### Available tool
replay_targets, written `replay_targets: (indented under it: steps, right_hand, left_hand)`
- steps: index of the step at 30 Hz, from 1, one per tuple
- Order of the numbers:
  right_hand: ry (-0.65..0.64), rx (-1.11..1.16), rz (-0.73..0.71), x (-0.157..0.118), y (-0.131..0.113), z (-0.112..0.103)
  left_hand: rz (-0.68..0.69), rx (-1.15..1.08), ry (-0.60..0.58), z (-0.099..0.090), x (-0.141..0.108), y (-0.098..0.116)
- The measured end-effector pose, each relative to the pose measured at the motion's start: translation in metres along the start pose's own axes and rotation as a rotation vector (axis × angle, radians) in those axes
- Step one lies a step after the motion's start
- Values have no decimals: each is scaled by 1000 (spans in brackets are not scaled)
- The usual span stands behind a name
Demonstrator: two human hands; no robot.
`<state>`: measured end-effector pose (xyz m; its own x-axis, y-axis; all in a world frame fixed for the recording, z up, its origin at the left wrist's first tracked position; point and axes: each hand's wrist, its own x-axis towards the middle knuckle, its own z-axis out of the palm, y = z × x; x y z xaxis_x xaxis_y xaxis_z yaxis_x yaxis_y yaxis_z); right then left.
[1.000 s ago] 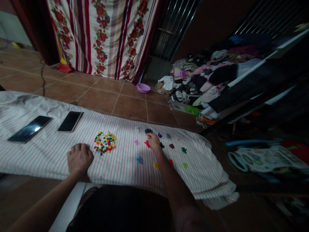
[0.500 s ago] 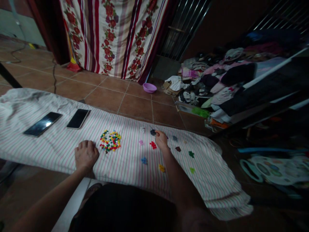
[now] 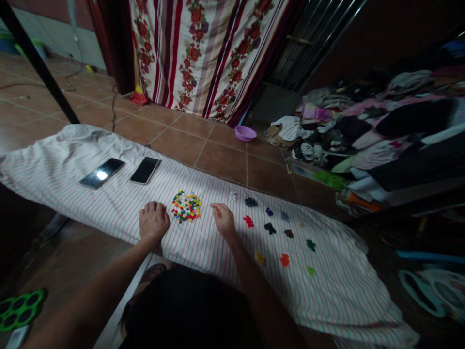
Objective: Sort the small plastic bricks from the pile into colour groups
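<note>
My left hand (image 3: 154, 223) rests palm down on the striped cloth, fingers curled under, left of a ring-like pile of small multicoloured pieces (image 3: 187, 207). Nothing shows in it. My right hand (image 3: 224, 220) is just right of that pile, thumb and fingers pinched together and pointing at it; whether anything tiny is between the fingertips cannot be made out. To its right lie small one-colour clusters: white pieces (image 3: 233, 196), dark grey pieces (image 3: 250, 201), red pieces (image 3: 248, 221), black pieces (image 3: 270, 228) and yellow pieces (image 3: 260, 258).
Two phones (image 3: 145, 170) lie on the left of the cloth (image 3: 203, 242). Farther right are more clusters, among them orange pieces (image 3: 284, 260) and dark green pieces (image 3: 311, 245). Beyond the table are a purple basin (image 3: 245, 134), a floral curtain (image 3: 214, 53) and heaped clothes (image 3: 363, 121).
My right hand has moved left from the dark grey cluster to beside the mixed pile. My left hand stays on the cloth. The camera view has swung left.
</note>
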<state>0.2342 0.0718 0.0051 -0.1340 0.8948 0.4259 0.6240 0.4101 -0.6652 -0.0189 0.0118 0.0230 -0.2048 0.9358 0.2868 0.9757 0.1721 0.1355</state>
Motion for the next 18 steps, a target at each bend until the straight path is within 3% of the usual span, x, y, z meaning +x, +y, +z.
replay_targets:
  steps: [7, 18]
  right_hand:
    - [1, -131, -93, -21, -30, 42]
    - [53, -199, -104, -28, -33, 54]
  left_hand:
    - [2, -14, 12, 1, -1, -1]
    - [-9, -55, 9, 1, -2, -2]
